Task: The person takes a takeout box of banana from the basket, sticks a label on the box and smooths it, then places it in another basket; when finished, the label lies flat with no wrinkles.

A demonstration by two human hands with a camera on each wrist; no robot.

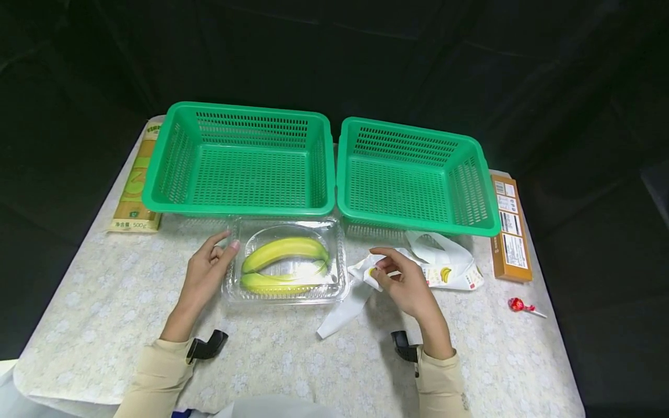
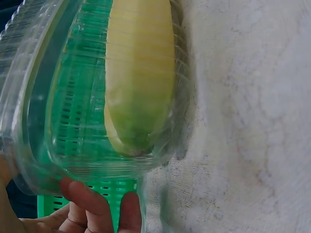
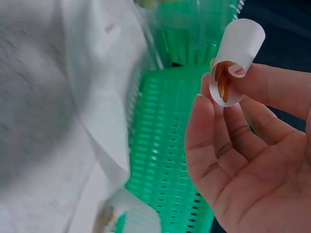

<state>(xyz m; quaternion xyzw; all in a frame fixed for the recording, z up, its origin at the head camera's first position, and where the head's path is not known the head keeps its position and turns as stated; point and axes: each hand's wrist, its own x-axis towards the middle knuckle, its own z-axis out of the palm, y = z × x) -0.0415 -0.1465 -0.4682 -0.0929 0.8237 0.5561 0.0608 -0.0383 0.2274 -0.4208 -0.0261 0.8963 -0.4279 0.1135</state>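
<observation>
A clear plastic clamshell box (image 1: 338, 284) with two bananas (image 1: 284, 248) inside lies in front of the baskets, its lid down. At the box's left side is my left hand (image 1: 204, 273), thumb by the rim and fingers loosely bent; in the left wrist view the fingers (image 2: 87, 201) are beside the box's end. My right hand (image 1: 410, 284) pinches a curled end of a long white strip (image 1: 449, 273) printed with bananas. In the right wrist view this end forms a small roll (image 3: 241, 41) between thumb and fingertips. The rest of the strip trails over the tablecloth.
Two green plastic baskets (image 1: 251, 211) (image 1: 418, 225) stand side by side at the back. A yellow 500 g packet (image 1: 135, 186) lies at the left, an orange-brown box (image 1: 512, 232) at the right. A red-wrapped lollipop (image 1: 517, 305) lies near the right edge.
</observation>
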